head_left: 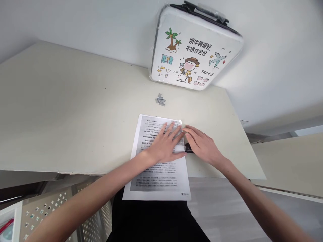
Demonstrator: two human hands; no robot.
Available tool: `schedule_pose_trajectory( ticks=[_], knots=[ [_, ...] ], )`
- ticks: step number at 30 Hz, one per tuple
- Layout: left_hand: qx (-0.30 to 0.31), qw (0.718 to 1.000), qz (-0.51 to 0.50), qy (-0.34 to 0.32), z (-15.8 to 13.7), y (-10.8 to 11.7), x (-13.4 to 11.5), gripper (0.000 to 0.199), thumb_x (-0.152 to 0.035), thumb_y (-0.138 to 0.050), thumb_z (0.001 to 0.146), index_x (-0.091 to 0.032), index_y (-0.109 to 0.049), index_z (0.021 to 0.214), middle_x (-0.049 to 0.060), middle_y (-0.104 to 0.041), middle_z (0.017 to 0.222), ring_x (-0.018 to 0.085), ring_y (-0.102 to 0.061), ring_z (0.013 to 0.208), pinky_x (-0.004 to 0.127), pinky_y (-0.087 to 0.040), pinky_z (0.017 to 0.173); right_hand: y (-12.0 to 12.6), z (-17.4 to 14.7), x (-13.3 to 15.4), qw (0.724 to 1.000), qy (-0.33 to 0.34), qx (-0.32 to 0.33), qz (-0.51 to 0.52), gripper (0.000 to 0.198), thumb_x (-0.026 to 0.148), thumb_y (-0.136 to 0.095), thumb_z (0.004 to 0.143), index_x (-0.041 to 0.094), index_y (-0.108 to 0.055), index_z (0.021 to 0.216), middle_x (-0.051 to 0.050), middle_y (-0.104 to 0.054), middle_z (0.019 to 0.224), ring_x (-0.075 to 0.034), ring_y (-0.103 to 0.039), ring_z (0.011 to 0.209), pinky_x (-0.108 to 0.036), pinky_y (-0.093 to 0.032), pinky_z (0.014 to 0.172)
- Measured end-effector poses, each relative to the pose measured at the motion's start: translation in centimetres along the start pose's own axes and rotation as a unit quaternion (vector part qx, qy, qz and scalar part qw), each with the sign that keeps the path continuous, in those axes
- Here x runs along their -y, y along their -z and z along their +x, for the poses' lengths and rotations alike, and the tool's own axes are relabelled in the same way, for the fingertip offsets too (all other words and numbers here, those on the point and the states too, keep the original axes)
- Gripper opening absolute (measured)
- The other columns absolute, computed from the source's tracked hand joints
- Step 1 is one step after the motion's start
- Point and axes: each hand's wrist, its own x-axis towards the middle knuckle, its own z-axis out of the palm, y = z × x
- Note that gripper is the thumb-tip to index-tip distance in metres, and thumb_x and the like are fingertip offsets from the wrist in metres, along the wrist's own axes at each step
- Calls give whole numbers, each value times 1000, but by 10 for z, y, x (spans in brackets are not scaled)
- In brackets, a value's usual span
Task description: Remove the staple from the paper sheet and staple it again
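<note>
A printed sheet of paper (161,181) lies on the table, its lower end hanging past the front edge. My left hand (163,146) rests flat on the sheet with its fingers spread. At the sheet's right edge, my right hand (203,144) curves over a black stapler (188,148), its fingers close together and their tips reaching the paper's edge. Only a small dark part of the stapler shows; the hand hides the rest. Beyond the paper lies a small pile of grey staple strips (160,100).
A white case (176,67) with cartoon prints and a black handle leans against the wall behind the table (75,117). Perforated beige baskets (42,208) stand below the front edge at left. Another pale surface (290,161) is at right.
</note>
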Motion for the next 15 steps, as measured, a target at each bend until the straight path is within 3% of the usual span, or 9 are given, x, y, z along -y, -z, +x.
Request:
schedule_pose_trajectory(
  ticks=[5, 12, 15],
  knots=[
    [-15, 1000, -10, -2, 0, -2, 0, 93, -77, -36, 100, -21, -12, 172, 6, -10, 178, 35, 6, 163, 58, 6, 132, -4, 0, -2, 1000, 9, -12, -19, 50, 41, -24, 110, 32, -56, 147, -3, -53, 160, -27, -49, 149, -54, -45, 119],
    [-9, 1000, 0, 1, -1, -2, 0, 92, -77, -33, 101, -16, -26, 169, 8, -13, 177, 36, 5, 163, 58, 6, 132, -5, 0, 2, 999, 11, -14, -48, 52, 40, -21, 110, 30, -56, 148, -5, -52, 161, -27, -50, 148, -54, -46, 117],
    [-22, 1000, -2, 1, -1, -3, 0, 92, -79, -31, 100, -19, -23, 170, 7, -14, 177, 35, 5, 163, 58, 5, 132, -7, 0, 1, 998, 21, -19, -63, 52, 40, -21, 111, 30, -55, 148, -5, -52, 161, -27, -51, 147, -54, -47, 117]
  ],
)
